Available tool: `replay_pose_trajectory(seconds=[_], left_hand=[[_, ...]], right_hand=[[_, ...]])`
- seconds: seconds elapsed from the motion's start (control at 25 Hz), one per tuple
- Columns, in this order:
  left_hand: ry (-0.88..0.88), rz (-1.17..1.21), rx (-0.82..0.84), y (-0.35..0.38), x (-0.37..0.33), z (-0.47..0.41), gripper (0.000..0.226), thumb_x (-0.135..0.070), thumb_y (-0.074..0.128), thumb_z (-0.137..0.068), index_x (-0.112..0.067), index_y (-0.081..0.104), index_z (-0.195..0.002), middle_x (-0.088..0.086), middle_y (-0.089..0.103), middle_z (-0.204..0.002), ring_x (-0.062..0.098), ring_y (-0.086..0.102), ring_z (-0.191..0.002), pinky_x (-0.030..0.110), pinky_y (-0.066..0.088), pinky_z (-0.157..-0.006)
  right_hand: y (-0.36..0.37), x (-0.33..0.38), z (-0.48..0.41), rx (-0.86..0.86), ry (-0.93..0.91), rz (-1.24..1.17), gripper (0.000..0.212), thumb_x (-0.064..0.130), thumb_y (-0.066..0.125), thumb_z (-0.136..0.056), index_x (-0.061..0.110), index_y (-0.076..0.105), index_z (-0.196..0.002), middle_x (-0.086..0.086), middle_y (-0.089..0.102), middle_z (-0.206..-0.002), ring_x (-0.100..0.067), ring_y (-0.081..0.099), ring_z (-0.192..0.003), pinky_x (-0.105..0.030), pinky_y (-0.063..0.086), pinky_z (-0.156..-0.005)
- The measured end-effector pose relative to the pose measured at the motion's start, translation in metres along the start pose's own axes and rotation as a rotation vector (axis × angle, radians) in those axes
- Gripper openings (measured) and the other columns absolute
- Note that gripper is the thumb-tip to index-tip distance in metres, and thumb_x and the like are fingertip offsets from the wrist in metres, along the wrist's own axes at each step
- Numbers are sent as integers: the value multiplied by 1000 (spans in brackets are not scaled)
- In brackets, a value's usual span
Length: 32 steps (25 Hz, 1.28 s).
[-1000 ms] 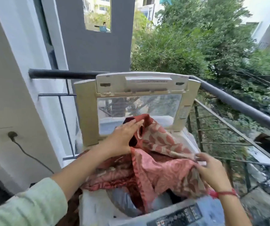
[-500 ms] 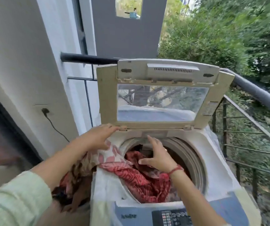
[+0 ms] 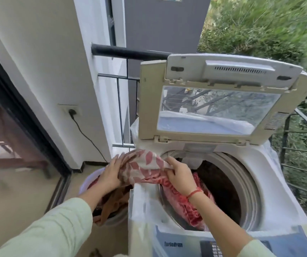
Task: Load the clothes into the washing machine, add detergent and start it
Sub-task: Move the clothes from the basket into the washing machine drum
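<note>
Balcony (image 3: 19,210), red cloth (image 3: 145,167) lying crosswise over washer rim (image 3: 141,201)

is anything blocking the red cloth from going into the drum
Nothing visible does. The lid is up, the drum is open, and the red cloth, pinched by the right hand, already hangs partly inside over the washer's left rim.

Washing machine (image 3: 271,182) on the right, lid (image 3: 149,101) standing up along its far edge, control panel (image 3: 213,247) on the near edge. Basket (image 3: 83,184) on the floor just left of it, clothes inside. The cloth (image 3: 145,164) drapes across the machine's left rim, one end down in the drum (image 3: 228,182), the other over the basket. Left hand (image 3: 110,175) holds it above the basket, right hand (image 3: 180,177) at the drum's left edge. Railing (image 3: 126,52) runs behind.
</note>
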<state>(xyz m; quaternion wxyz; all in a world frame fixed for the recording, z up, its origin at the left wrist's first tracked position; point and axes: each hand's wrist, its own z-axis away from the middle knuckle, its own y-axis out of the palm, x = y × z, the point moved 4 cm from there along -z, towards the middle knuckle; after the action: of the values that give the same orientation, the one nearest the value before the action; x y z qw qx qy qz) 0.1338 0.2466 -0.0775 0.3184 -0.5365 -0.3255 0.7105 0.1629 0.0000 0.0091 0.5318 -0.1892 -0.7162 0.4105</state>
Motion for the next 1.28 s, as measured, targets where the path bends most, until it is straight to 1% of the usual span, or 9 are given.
replay_pose_trajectory(seconds=[0.2,0.36,0.44,0.52,0.6,0.76,0.92,1.04,1.28], left_hand=[[394,235,-515,-57,-95,2,29,-26,49,-76,-23,66,-100,-9,68,-97,16,59,-86,38,44,-80],[609,151,-559,-63,-190,11,33,-28,53,-76,-21,65,-106,-6,69,-102,16,61,-93,39,42,-92],[554,79,-310,-44,-208,3,42,-17,58,-76,-22,60,-118,0,66,-112,20,58,-103,34,42,-92],[490,-68,83,-19,-195,-4,50,-27,61,-80,-23,52,-129,1,57,-127,20,49,-117,36,37,-102],[446,-48,162,-17,-153,0,54,-45,55,-79,-26,51,-129,-4,51,-133,16,41,-127,45,29,-109],[102,194,-270,-52,-8,3,61,-26,56,-75,-22,43,-135,-1,45,-133,24,48,-122,43,40,-100],[-212,5,169,-3,112,-17,118,-34,79,-63,-22,0,-149,7,12,-153,26,19,-140,41,23,-112],[-193,5,305,33,135,-35,143,-48,84,-50,-26,-19,-146,6,-5,-157,26,5,-144,47,18,-115],[-144,-33,196,59,118,-36,120,-32,75,-71,-31,-19,-145,3,-3,-158,22,5,-145,48,11,-116]], right_hand=[[-159,-1,19,-449,-12,15,33,-7,49,-76,21,60,-89,14,66,-82,-3,62,-80,-15,43,-64],[-214,-52,51,-784,122,148,23,6,45,-77,20,56,-92,-11,66,-79,-27,59,-67,-30,37,-59],[-192,-100,57,-644,280,210,17,5,49,-80,17,57,-90,-20,66,-80,-35,61,-70,-32,37,-60],[-142,-152,54,-24,489,343,15,6,55,-81,16,61,-90,-16,68,-93,-35,63,-89,-32,41,-68],[-102,-165,53,423,528,501,19,22,60,-82,20,66,-99,-6,67,-111,-25,60,-108,-27,44,-84],[-51,-69,-3,219,281,318,35,27,60,-88,18,58,-123,-2,57,-126,-20,54,-116,-25,40,-92],[46,63,-65,378,-120,311,71,56,59,-80,25,36,-140,-3,28,-151,-24,30,-136,-38,24,-114],[115,88,-95,615,-82,714,96,67,54,-75,18,14,-149,-8,6,-158,-28,1,-145,-51,1,-117],[109,108,-76,464,-163,778,26,17,55,-84,17,61,-109,-5,59,-118,-26,52,-112,-39,38,-95]])
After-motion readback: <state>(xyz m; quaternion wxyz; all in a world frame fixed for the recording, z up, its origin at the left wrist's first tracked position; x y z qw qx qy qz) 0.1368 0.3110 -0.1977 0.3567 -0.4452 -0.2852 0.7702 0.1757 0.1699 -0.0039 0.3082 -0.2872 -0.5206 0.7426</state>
